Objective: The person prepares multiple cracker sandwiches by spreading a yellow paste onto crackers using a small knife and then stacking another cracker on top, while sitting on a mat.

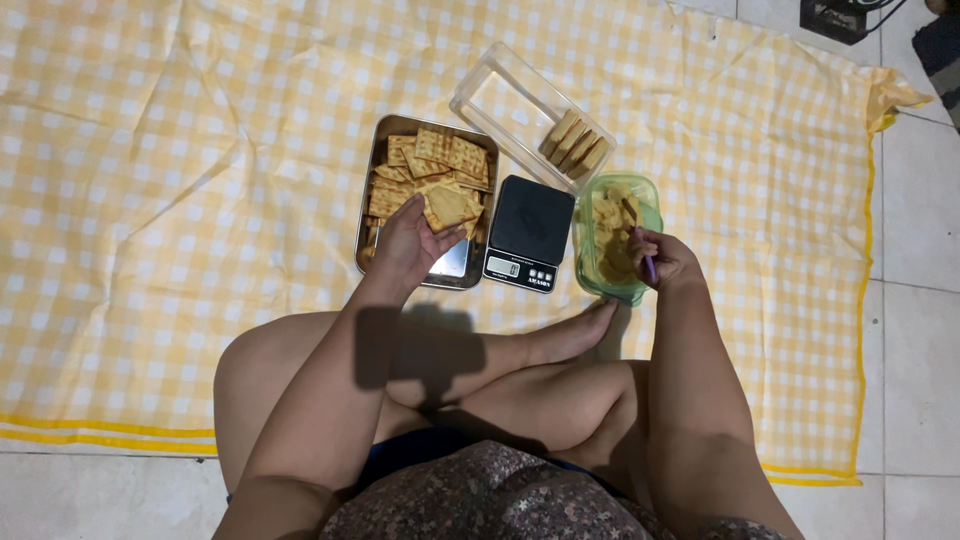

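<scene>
My left hand [408, 243] holds a square cracker [449, 205] over the metal tray [366, 215], which is full of several crackers. My right hand [662, 258] grips a thin purple-handled utensil [648, 266] whose tip dips into the green tub [590, 280] of yellow spread. A black kitchen scale [528, 232] sits between the tray and the tub. Behind it lies a clear plastic container [500, 105] with a few stacked crackers at its right end.
Everything rests on a yellow-and-white checked cloth [180, 200] spread over a tiled floor [915, 300]. My crossed legs [470, 370] lie at the cloth's near edge. A dark object [838, 15] stands at the top right corner.
</scene>
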